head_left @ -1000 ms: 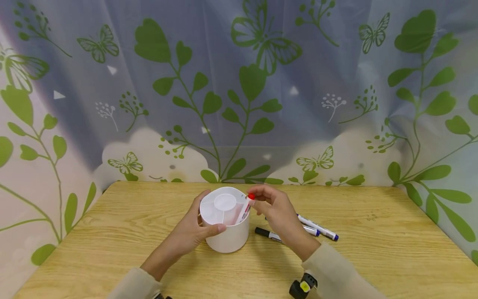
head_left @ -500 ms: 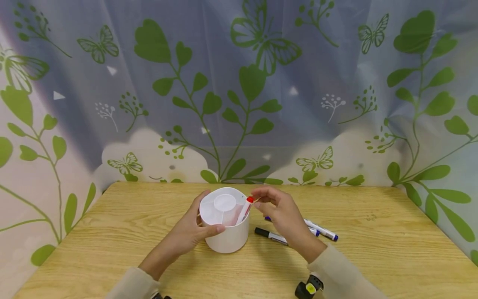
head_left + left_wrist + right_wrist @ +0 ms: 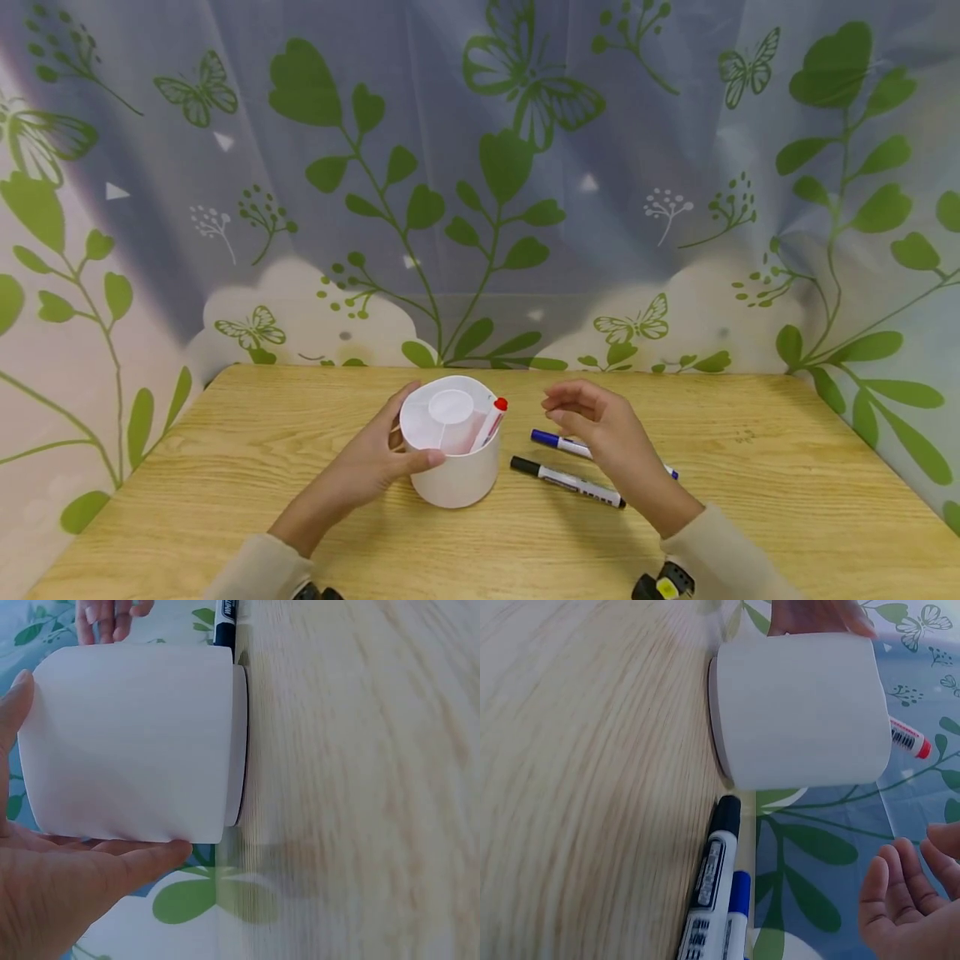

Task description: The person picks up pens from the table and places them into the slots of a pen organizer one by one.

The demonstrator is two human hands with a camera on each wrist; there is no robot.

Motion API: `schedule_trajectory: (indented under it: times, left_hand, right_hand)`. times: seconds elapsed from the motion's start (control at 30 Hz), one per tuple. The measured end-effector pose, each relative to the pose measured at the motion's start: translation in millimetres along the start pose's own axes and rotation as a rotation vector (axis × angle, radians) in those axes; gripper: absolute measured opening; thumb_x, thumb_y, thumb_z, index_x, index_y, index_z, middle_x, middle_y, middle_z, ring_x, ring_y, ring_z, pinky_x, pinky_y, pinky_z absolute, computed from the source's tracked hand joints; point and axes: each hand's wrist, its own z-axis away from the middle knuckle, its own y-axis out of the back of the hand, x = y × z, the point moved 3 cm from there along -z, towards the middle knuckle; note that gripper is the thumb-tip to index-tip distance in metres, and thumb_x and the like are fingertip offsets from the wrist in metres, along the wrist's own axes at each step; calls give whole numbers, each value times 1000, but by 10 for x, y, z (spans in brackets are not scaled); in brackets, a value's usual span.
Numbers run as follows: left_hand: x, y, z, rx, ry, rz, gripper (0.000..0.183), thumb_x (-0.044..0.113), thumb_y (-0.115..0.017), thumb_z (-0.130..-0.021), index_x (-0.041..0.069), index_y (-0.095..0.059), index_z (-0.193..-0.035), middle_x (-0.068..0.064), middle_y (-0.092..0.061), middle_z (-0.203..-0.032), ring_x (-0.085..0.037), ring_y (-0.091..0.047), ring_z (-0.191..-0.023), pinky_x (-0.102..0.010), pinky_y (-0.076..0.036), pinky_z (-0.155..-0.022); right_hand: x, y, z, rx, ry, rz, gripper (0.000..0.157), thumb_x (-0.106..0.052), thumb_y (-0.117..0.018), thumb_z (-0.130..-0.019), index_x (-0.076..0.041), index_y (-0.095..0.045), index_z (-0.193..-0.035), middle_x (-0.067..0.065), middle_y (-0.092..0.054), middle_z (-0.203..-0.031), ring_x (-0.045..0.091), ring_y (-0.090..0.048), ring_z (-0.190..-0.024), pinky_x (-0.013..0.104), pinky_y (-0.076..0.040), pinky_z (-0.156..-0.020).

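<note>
A white round divided desk organizer (image 3: pixel 456 485) stands on the table. My left hand (image 3: pixel 367 458) holds it from the left, thumb at the near rim and fingers around the far side. A red-capped whiteboard marker (image 3: pixel 491 425) leans in its right compartment, cap above the rim. To the right, my right hand (image 3: pixel 611 429) hovers with loosely bent fingers and nothing in them. Below that hand lie a black-capped marker (image 3: pixel 572 482) and a blue-capped marker (image 3: pixel 568 445). A blue marker end (image 3: pixel 672 472) shows past the wrist; the rest is hidden.
The wooden table (image 3: pixel 240 467) reaches back to a curtain (image 3: pixel 645 275) printed with green leaves and butterflies. In the right wrist view, the black-capped marker (image 3: pixel 709 877) lies with its cap close to the organizer's base.
My right hand has let go of the red-capped marker and drawn back to the right. The marker now leans in the organizer by itself. My left hand keeps its hold.
</note>
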Motion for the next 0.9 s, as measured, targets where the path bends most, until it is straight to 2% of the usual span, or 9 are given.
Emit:
schedule_trajectory:
  times: [0.23, 0.43, 0.57, 0.9]
  left_hand:
    - [6, 41, 7, -41, -22, 14, 108, 30, -82, -93, 13, -7, -170, -18, -20, -174, -42, -29, -158, -57, -33, -124]
    - [2, 86, 14, -56, -44, 13, 106, 30, -81, -94, 8, -9, -169, -19, -19, -174, -42, -28, -158, -56, -32, -124]
    - [14, 101, 20, -75, -66, 15, 105, 29, -80, -95, 6, -9, -169, -20, -19, -174, -43, -26, -158, -57, -31, -124]
    - [44, 158, 27, -87, -84, -29, 102, 29, -78, -95, 4, -12, -168, -22, -19, -173, -45, -25, -157, -55, -36, -122]
  right_hand:
    - [81, 184, 104, 8, -16, 36, 33, -13, -65, -104, -1, -62, -134, 14, -70, -125, 22, -69, -113, 37, -61, -92]
    - [159, 277, 151, 4, -56, 67, 33, -10, -64, -104, 1, -62, -135, 19, -70, -127, 24, -71, -113, 38, -62, -89]
    - [222, 318, 178, -13, -72, 82, 35, -8, -64, -103, 3, -60, -136, 19, -70, -128, 20, -71, -110, 37, -62, -87]
    - [378, 385, 247, -67, -124, 142, 32, -8, -68, -101, 6, -63, -130, 17, -71, -120, 24, -72, -104, 34, -60, -83]
